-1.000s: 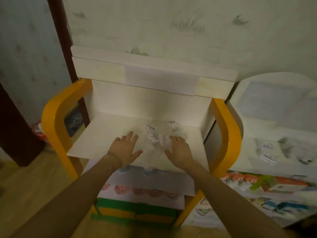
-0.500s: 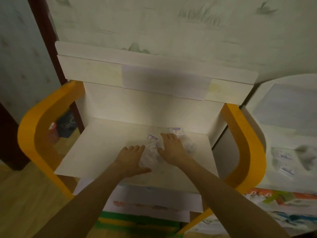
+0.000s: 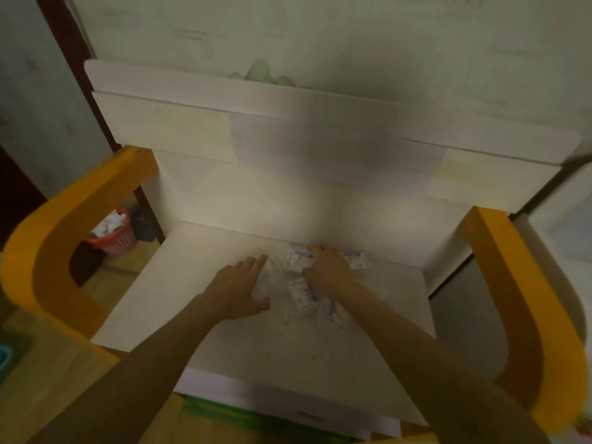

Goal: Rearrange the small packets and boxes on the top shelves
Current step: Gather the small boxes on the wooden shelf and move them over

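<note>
The shelf looked like matt, pale wood grain; its side frames were glossy orange. The small boxes seemed smooth printed card; at 9 o'clock, a pink plastic basket.

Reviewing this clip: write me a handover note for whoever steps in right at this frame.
Left hand: palm down on the shelf, fingers over a pale crumpled packet; no closed grip that I can see.
Right hand: resting on the cluster of small white boxes near the back wall; whether it holds one is unclear.
Things: all boxes and packets bunched at the shelf's middle-right, one box between the wrists.
Done: items gathered together.
Left: line them up neatly; the pile looks unsorted.
</note>
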Demonstrator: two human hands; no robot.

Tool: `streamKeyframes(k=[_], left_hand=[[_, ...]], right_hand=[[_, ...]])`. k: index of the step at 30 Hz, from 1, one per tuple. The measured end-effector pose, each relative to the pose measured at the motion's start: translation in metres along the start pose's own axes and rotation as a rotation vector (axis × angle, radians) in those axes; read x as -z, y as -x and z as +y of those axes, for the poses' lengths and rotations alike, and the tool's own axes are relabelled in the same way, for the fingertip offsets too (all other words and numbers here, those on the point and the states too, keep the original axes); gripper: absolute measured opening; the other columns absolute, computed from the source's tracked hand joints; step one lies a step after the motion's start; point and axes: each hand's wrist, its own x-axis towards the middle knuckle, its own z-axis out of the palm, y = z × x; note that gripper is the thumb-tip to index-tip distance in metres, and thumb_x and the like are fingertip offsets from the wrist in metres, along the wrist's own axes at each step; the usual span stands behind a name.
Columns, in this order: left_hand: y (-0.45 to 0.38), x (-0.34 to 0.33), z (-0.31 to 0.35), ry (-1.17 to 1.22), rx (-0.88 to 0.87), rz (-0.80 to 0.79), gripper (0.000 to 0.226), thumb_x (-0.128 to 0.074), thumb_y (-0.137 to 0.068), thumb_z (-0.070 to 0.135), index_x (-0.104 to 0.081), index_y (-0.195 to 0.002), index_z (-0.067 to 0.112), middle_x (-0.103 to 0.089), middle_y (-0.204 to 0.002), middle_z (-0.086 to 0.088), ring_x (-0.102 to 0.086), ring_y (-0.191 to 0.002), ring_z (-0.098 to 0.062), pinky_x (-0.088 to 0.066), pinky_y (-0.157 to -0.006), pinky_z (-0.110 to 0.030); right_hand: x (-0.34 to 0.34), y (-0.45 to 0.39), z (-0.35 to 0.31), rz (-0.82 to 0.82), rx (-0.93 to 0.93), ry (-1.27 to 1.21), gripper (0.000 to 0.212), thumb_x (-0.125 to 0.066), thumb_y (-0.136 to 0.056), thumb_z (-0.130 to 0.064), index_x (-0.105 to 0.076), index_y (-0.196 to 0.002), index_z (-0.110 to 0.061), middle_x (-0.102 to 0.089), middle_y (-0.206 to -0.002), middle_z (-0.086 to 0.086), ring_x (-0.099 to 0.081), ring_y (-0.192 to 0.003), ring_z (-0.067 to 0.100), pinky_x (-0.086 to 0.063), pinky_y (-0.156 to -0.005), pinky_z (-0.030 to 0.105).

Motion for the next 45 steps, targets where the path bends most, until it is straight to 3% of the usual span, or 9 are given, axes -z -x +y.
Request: streamKeyframes(k=[6, 10, 14, 24, 31, 33, 35, 42, 45], left_hand=[[-0.011, 0.002, -0.002, 0.024, 0.025, 0.033, 0.102, -0.060, -0.078, 0.065, -0.015, -0.155, 0.016, -0.032, -0.153, -0.002, -0.046, -0.128, -0.023, -0.047, -0.100, -0.039], [-0.017, 0.006, -0.002, 0.005, 0.044, 0.016, 0.103, -0.063, -0.077, 0.064, -0.015, -0.155, 0.016, -0.033, -0.153, -0.002, -0.046, -0.128, -0.023, -0.047, -0.100, -0.040], [-0.021, 0.016, 0.004, -0.021, 0.045, 0.057, 0.102, -0.067, -0.075, 0.060, -0.018, -0.154, 0.018, -0.036, -0.150, 0.000, -0.045, -0.128, -0.022, -0.048, -0.096, -0.038], [0.007, 0.048, 0.011, 0.109, 0.101, 0.140, 0.098, -0.065, -0.075, 0.065, -0.024, -0.152, 0.021, -0.042, -0.146, -0.001, -0.048, -0.127, -0.023, -0.046, -0.095, -0.038], [0.035, 0.079, 0.031, 0.669, 0.131, 0.041, 0.062, -0.049, -0.091, 0.057, -0.047, -0.140, 0.020, -0.053, -0.135, -0.004, -0.054, -0.118, -0.026, -0.043, -0.097, -0.038], [0.049, 0.082, 0.042, 0.836, 0.109, 0.021, 0.046, -0.046, -0.094, 0.049, -0.057, -0.123, 0.015, -0.062, -0.119, -0.008, -0.060, -0.103, -0.028, -0.048, -0.088, -0.042], [0.066, 0.082, 0.056, 0.965, 0.100, -0.005, 0.050, -0.044, -0.085, 0.052, -0.060, -0.112, 0.013, -0.063, -0.110, -0.010, -0.060, -0.087, -0.024, -0.048, -0.074, -0.039], [0.099, 0.073, 0.104, 1.134, 0.056, -0.196, 0.048, -0.046, -0.077, 0.054, -0.061, -0.110, 0.022, -0.061, -0.119, -0.006, -0.067, -0.094, -0.027, -0.046, -0.067, -0.032], [0.103, 0.072, 0.130, 1.156, 0.011, -0.264, 0.025, -0.052, -0.090, 0.043, -0.063, -0.104, 0.024, -0.063, -0.116, -0.005, -0.069, -0.092, -0.027, -0.044, -0.064, -0.030]], right_hand=[[0.001, -0.012, 0.005, -0.020, 0.009, -0.048, 0.055, -0.070, -0.082, -0.047, -0.056, -0.126, -0.017, -0.060, -0.122, 0.006, -0.057, -0.112, 0.028, -0.046, -0.091, 0.036], [0.004, -0.016, 0.005, -0.025, 0.031, -0.029, 0.038, -0.072, -0.079, -0.045, -0.061, -0.101, -0.017, -0.061, -0.103, 0.004, -0.061, -0.097, 0.026, -0.046, -0.074, 0.032], [0.011, -0.011, 0.004, 0.030, 0.047, -0.024, 0.046, -0.068, -0.081, -0.050, -0.058, -0.111, -0.016, -0.059, -0.111, 0.005, -0.057, -0.101, 0.025, -0.039, -0.074, 0.031], [0.050, 0.052, 0.000, 0.261, -0.014, -0.107, 0.065, -0.072, -0.082, -0.050, -0.054, -0.133, -0.014, -0.055, -0.128, 0.005, -0.058, -0.113, 0.025, -0.050, -0.092, 0.037], [0.068, 0.126, -0.021, 0.351, -0.074, -0.128, 0.075, -0.072, -0.084, -0.047, -0.042, -0.146, -0.015, -0.053, -0.136, 0.005, -0.056, -0.120, 0.024, -0.045, -0.097, 0.033], [0.066, 0.149, -0.026, 0.371, -0.103, -0.154, 0.081, -0.072, -0.084, -0.047, -0.035, -0.150, -0.017, -0.051, -0.141, 0.005, -0.054, -0.123, 0.024, -0.043, -0.099, 0.033], [0.064, 0.173, -0.030, 0.397, -0.135, -0.141, 0.080, -0.071, -0.085, -0.048, -0.035, -0.150, -0.017, -0.051, -0.141, 0.004, -0.054, -0.122, 0.023, -0.045, -0.098, 0.034], [0.063, 0.268, -0.022, 0.407, -0.204, 0.045, 0.073, -0.062, -0.088, -0.056, -0.040, -0.146, -0.019, -0.055, -0.135, 0.003, -0.058, -0.114, 0.024, -0.051, -0.089, 0.037], [0.068, 0.302, -0.011, 0.323, -0.180, 0.209, 0.069, -0.062, -0.089, -0.056, -0.042, -0.144, -0.019, -0.055, -0.132, 0.004, -0.058, -0.111, 0.025, -0.052, -0.087, 0.036]])
